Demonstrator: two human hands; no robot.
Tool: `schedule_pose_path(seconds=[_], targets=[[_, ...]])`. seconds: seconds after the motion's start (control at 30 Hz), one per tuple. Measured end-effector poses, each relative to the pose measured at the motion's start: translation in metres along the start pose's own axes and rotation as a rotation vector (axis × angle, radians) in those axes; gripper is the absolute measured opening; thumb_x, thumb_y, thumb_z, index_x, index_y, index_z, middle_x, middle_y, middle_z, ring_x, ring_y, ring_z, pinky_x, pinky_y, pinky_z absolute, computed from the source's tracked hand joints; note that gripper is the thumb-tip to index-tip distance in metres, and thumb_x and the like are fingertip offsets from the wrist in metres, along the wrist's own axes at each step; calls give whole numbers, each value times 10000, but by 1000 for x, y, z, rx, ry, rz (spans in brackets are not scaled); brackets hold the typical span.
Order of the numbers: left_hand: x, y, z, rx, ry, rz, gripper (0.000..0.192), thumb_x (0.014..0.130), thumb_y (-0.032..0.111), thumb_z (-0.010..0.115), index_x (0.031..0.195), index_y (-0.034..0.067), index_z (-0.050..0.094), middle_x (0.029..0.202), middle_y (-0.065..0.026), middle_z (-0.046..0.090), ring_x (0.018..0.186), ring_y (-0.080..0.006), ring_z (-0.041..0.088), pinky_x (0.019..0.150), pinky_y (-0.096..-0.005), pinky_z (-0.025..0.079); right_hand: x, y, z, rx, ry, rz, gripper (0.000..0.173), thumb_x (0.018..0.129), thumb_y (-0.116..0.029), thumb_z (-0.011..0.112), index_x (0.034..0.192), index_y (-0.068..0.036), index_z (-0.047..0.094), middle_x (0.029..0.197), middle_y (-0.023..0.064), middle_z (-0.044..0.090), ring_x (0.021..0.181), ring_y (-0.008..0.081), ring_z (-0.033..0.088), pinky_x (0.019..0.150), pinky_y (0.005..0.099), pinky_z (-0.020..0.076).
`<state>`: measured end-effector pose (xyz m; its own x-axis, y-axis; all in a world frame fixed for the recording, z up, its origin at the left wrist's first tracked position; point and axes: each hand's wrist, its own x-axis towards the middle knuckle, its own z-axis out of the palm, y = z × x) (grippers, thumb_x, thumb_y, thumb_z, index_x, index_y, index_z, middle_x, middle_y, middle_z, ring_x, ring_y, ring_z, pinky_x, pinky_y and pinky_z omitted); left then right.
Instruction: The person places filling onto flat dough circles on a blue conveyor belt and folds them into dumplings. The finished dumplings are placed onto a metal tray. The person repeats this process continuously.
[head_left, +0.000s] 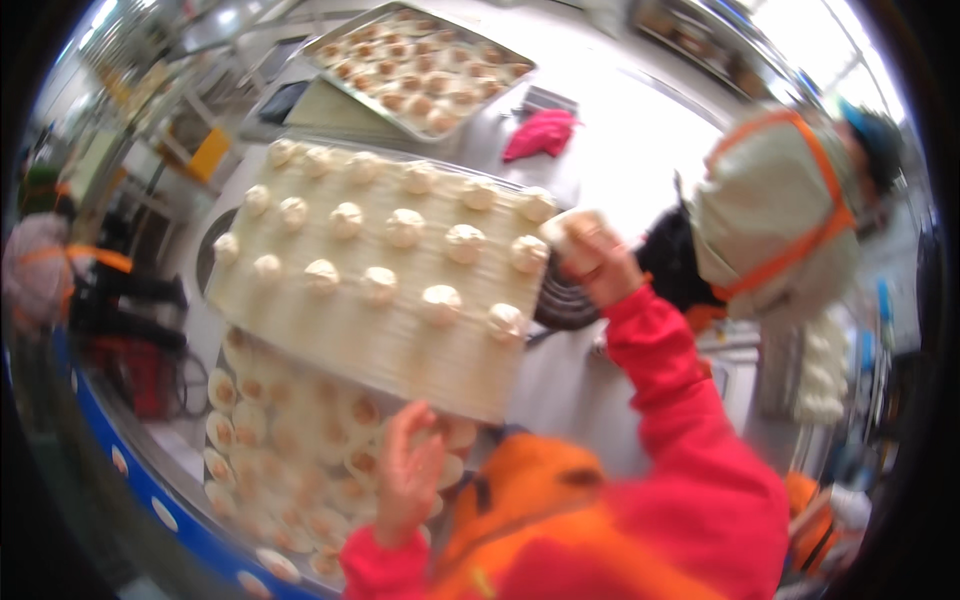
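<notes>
Rows of pleated filled dough buns (405, 227) sit spaced out on a pale, lined board or tray (420, 352). At its right edge my right hand (596, 259) grips a small white object (557, 229), too blurred to name surely, beside the end of the rows. My left hand (412, 469) is raised near the front edge of the board with its fingers apart and nothing visible in it. Below that hand lie many flat dough rounds topped with brownish filling (300, 465), blurred and partly covered by the board.
A metal sheet tray (450, 131) of filled dough rounds stands at the back, near a pink cloth (541, 135). A blue conveyor edge (135, 487) with a few dough rounds runs at the left. One co-worker (780, 217) stands close at right, another person (45, 262) at left.
</notes>
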<state>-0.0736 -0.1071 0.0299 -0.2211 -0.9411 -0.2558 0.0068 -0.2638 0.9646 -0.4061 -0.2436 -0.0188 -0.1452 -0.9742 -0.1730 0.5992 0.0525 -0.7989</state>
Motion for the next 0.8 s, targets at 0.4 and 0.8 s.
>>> schedule_pose_path(seconds=[0.4, 0.8], targets=[[-137, -102, -100, 122, 724, -447, 310, 934, 165, 605, 1208, 31, 551, 1068, -58, 629, 991, -144, 597, 836, -287, 508, 368, 50, -154, -1634, -58, -273, 352, 861, -194, 666, 1171, -54, 575, 1126, 128, 565, 927, 233, 557, 750, 309, 499], [-449, -293, -272, 441, 1856, -611, 567, 723, 171, 761, 1208, -21, 539, 1194, -212, 572, 1103, -325, 554, 954, -397, 438, 129, 107, 228, -1436, -580, -665, 500, 816, -244, 709, 1247, -67, 528, 1261, 178, 478, 1082, 320, 493, 863, 367, 473]])
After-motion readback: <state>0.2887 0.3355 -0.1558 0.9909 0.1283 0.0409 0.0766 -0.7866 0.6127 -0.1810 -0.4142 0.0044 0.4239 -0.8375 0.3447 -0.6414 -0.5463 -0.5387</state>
